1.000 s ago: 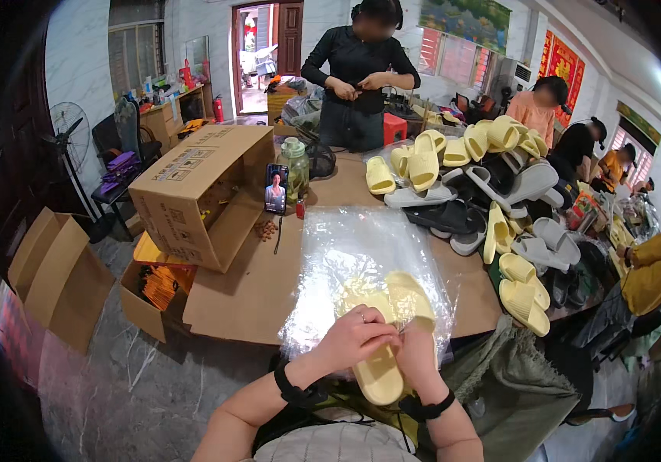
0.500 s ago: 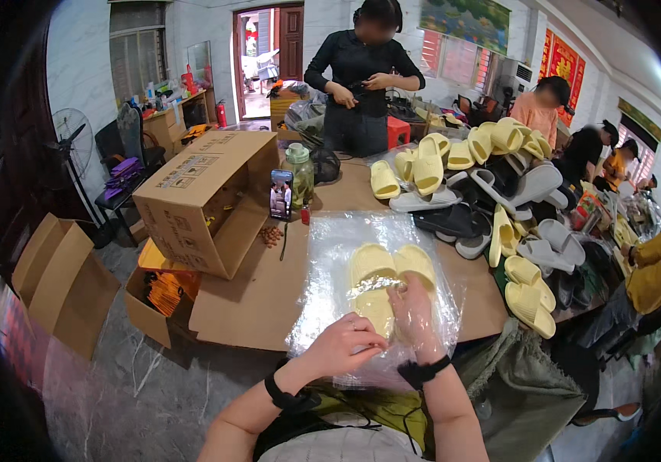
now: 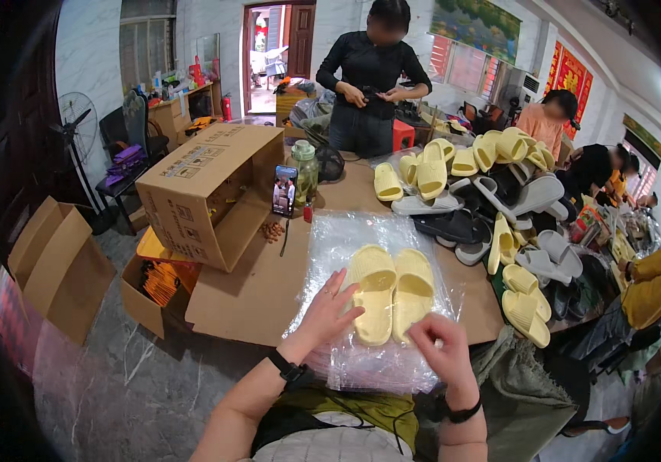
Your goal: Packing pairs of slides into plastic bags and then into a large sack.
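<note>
A pair of pale yellow slippers point(image 3: 374, 296) lies side by side, toes pointing away from me, in a clear plastic bag point(image 3: 346, 231) on top of a stack of similar bags. My left hand point(image 3: 324, 314) rests flat on the plastic at the left slipper's outer side, fingers spread. By the right slipper's heel, my right hand point(image 3: 444, 350) is curled with thumb and forefinger together. Whether a bit of the bag's edge is between those fingertips cannot be made out.
Yellow, grey and black slippers point(image 3: 527, 192) are heaped at the table's right. On the left stand an open cardboard box point(image 3: 207, 200), a propped phone point(image 3: 284, 191) and a green-lidded jar point(image 3: 304, 171). A person in black point(image 3: 373, 85) stands across the table; others work at the right.
My right hand has come out of the bag, off the right slipper, and moved toward me and right. My left hand has shifted from the left slipper's heel to its outer side, fingers spreading.
</note>
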The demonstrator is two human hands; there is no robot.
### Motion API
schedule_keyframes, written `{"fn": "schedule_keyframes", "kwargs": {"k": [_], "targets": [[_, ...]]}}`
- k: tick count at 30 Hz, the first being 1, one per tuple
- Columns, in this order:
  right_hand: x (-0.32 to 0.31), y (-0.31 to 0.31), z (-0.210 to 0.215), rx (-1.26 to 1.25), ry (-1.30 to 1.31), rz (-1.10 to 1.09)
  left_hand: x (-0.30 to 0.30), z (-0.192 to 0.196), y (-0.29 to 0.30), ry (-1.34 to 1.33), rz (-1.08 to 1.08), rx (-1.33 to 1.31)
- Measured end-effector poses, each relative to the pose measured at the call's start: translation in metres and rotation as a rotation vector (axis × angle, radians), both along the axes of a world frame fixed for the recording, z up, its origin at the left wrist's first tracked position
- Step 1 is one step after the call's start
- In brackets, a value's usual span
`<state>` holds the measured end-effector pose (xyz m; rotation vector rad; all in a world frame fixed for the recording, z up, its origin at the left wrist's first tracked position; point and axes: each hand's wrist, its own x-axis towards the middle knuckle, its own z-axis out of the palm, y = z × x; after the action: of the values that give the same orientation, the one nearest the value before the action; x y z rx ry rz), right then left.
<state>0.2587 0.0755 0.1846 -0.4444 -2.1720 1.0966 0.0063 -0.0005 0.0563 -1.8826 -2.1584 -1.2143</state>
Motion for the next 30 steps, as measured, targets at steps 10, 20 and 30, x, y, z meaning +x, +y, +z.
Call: {"fn": "schedule_keyframes", "kwargs": {"k": [10, 20, 30], "targets": [[-0.075, 0.089, -0.135, 0.321, -0.481, -0.551, 0.000, -0.045, 0.007, -0.013, -0.048, 0.053], [-0.109, 0.091, -0.127, 0.441, -0.582, -0.589, 0.000, -0.050, 0.005, 0.036, -0.020, 0.058], [-0.122, 0.104, -0.143, 0.377, -0.523, -0.579, 0.007, -0.046, 0.005, 0.084, 0.055, -0.004]]}}
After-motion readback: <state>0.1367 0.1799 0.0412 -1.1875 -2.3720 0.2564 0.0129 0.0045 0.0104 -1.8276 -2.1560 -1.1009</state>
